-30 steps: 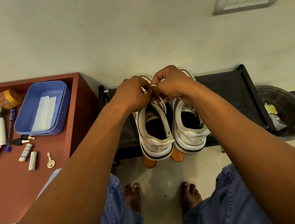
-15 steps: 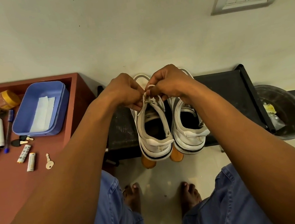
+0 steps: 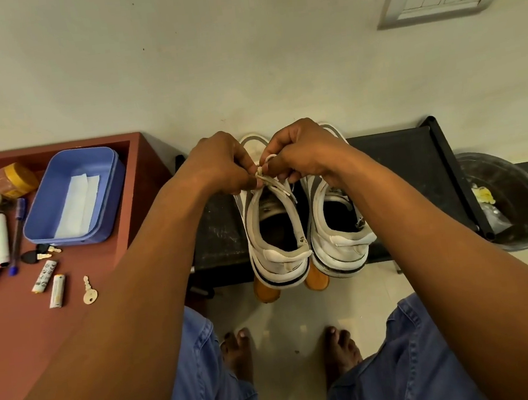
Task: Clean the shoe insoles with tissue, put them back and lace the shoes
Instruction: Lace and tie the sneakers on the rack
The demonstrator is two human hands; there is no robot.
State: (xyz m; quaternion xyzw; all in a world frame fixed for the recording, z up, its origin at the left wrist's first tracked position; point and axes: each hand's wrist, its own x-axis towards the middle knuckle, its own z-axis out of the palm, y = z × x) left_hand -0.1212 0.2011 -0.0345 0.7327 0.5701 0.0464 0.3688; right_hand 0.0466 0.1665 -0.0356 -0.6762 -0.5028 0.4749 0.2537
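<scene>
Worn on the head, looking forward and steeply down along both forearms, close over the left hand (image 3: 219, 163) and right hand (image 3: 303, 149) pinching a white shoelace (image 3: 269, 173), wide enough for wall above, bare feet below.

Two shoes (image 3: 305, 228) sit side by side on a low rack (image 3: 411, 176), toes to the wall. Both hands, left hand (image 3: 219, 165) & right hand (image 3: 303, 152), meet over the left shoe's lace (image 3: 269, 173). Table (image 3: 25, 342) is left of the rack, w/ a box (image 3: 75, 198) holding tissue (image 3: 79, 204), plus a key (image 3: 89, 290) near its front. Bin (image 3: 512, 197) is right of the rack, maybe touching it.
</scene>
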